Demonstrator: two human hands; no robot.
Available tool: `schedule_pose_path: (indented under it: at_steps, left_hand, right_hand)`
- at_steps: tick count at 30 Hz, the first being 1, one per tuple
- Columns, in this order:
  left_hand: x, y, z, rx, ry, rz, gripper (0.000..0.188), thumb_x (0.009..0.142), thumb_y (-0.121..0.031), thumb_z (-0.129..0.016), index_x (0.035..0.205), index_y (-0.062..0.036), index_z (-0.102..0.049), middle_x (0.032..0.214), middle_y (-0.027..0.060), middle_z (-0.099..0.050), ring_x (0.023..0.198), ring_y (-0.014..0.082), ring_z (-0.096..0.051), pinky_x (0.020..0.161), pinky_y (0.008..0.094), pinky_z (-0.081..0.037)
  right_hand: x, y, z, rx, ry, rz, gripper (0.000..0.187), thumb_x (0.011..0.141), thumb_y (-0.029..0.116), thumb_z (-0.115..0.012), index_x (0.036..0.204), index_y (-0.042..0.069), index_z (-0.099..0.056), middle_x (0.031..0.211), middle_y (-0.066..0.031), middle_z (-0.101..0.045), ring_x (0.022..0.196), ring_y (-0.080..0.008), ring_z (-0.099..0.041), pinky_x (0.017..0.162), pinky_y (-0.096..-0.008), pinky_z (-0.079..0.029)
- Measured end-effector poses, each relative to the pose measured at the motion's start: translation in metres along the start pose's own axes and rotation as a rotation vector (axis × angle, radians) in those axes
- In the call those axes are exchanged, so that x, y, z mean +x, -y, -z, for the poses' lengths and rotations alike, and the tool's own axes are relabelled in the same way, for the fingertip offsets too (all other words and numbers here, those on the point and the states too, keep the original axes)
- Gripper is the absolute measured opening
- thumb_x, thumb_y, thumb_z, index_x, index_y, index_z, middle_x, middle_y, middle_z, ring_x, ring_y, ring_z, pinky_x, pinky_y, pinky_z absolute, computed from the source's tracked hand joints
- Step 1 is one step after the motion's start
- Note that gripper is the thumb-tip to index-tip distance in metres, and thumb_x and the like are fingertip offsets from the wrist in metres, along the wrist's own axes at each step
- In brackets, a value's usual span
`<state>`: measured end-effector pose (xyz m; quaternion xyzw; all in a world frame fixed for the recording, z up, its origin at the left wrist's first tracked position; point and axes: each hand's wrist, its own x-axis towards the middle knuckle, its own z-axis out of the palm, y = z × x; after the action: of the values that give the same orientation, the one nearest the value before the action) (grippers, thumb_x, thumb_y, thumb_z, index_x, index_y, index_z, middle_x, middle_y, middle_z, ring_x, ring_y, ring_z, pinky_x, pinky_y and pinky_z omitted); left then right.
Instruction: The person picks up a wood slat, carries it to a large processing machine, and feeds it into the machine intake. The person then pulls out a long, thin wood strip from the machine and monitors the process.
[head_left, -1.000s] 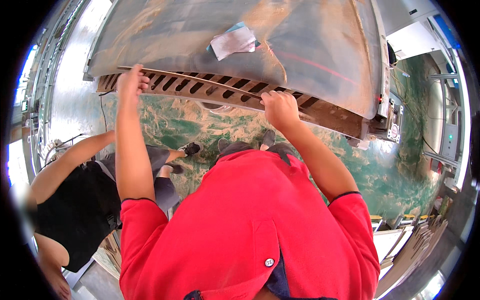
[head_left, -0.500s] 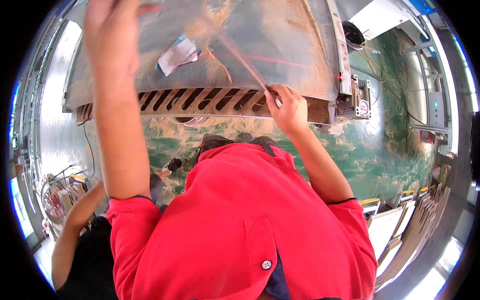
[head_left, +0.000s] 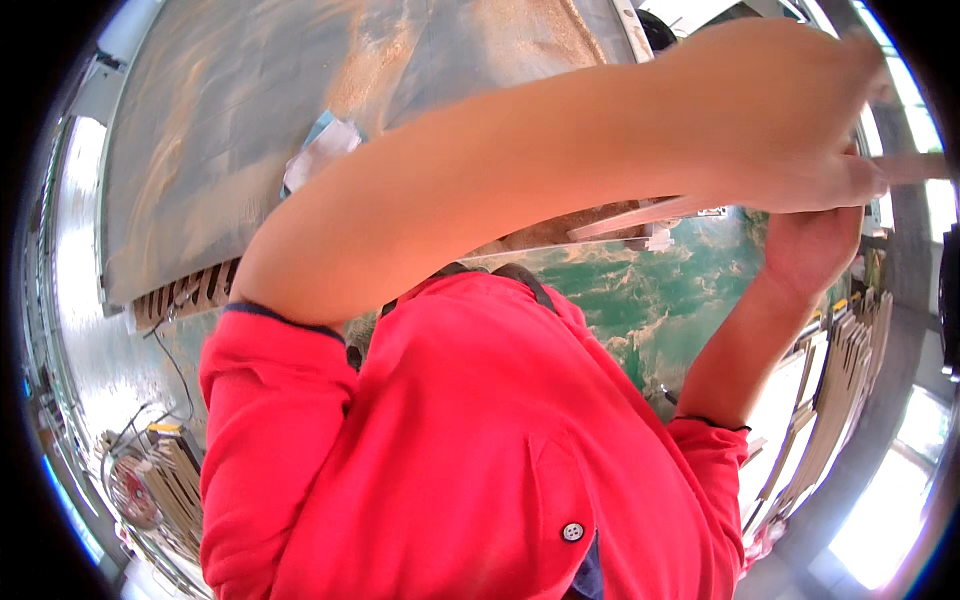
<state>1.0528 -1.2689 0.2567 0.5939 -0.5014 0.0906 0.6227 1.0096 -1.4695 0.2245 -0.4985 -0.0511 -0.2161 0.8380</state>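
head view is showing two bare hands meeting at the far right, with the left forearm (head_left: 470, 170) spanning the scene and partly hiding the grey table (head_left: 230, 140). the left hand (head_left: 790, 120) is blurring as it is overlapping the right hand (head_left: 815, 245), and the fingers are hiding one another, so i cannot tell whether either is pinching or merely touching. a thin pale strip (head_left: 630, 218) is slanting up to the left wrist, and a blurred length (head_left: 912, 168) is jutting rightward past the fingers; whether both are belonging to one piece, i cannot tell. the hands are probably sitting close together because something long and slim is needing two grips to stay steady. a folded pale pad (head_left: 325, 158) with blue edging is lying on the table, perhaps for being within reach. sawdust (head_left: 370, 60) is streaking the tabletop. along its front edge, a slotted trough (head_left: 200, 290) is carrying brown dust, its bottom hiding from view. a black round container (head_left: 655, 32) is peeking past the table, its contents not showing, while boards (head_left: 835, 400) are standing stacked at lower right.
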Motion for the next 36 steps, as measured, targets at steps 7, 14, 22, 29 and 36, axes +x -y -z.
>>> schedule_pose_path:
  at_steps: [7,14,22,29,36]
  left_hand:
    - [-0.134,0.057,0.046,-0.049,-0.23,0.612,0.014,0.091,-0.016,-0.051,0.102,-0.0065,-0.053,0.097,0.0055,-0.06,0.079,0.0104,-0.054,0.073,0.0253,-0.045]
    - [-0.257,0.029,0.033,-0.125,-0.669,0.993,0.018,0.094,-0.019,-0.046,0.095,-0.0037,-0.054,0.089,0.0048,-0.06,0.077,0.0095,-0.054,0.071,0.0242,-0.044]
    - [-0.298,0.014,-0.072,-0.006,-1.042,1.164,0.02,0.095,-0.021,-0.046,0.092,-0.0037,-0.055,0.088,0.0049,-0.06,0.076,0.0102,-0.054,0.07,0.0241,-0.044]
    - [-0.318,0.02,-0.183,-0.112,-1.0,1.338,0.019,0.094,-0.022,-0.047,0.094,-0.004,-0.054,0.086,0.0052,-0.06,0.072,0.0097,-0.053,0.069,0.0236,-0.044]
    - [-0.312,0.029,-0.238,-0.12,-0.946,1.331,0.017,0.094,-0.02,-0.048,0.095,-0.0034,-0.054,0.087,0.0056,-0.06,0.075,0.01,-0.053,0.07,0.0241,-0.044]
  right_hand:
    - [-0.003,0.029,0.096,-0.045,-0.193,0.043,0.025,0.091,0.018,-0.045,0.068,0.006,-0.048,0.054,0.0004,-0.029,0.05,-0.0108,-0.026,0.052,-0.027,-0.023]
    - [0.008,-0.004,0.136,-0.086,-0.367,0.036,0.031,0.089,0.018,-0.043,0.06,0.011,-0.036,0.052,0.0003,-0.027,0.049,-0.0119,-0.024,0.052,-0.0286,-0.024]
    - [-0.06,-0.113,0.173,-0.267,-0.348,-0.235,0.027,0.095,0.026,-0.036,0.081,0.006,-0.047,0.073,-0.0109,-0.052,0.07,-0.0221,-0.052,0.073,-0.0381,-0.046]
    - [-0.011,-0.069,0.265,-0.434,-0.416,-0.183,0.031,0.093,0.028,-0.042,0.097,-0.001,-0.055,0.085,-0.0128,-0.057,0.079,-0.0212,-0.057,0.071,-0.0332,-0.048]
    - [-0.069,-0.116,0.214,-0.565,-0.311,-0.609,0.029,0.093,0.028,-0.047,0.092,0.001,-0.057,0.071,-0.0091,-0.058,0.053,-0.0176,-0.054,0.052,-0.0289,-0.043]
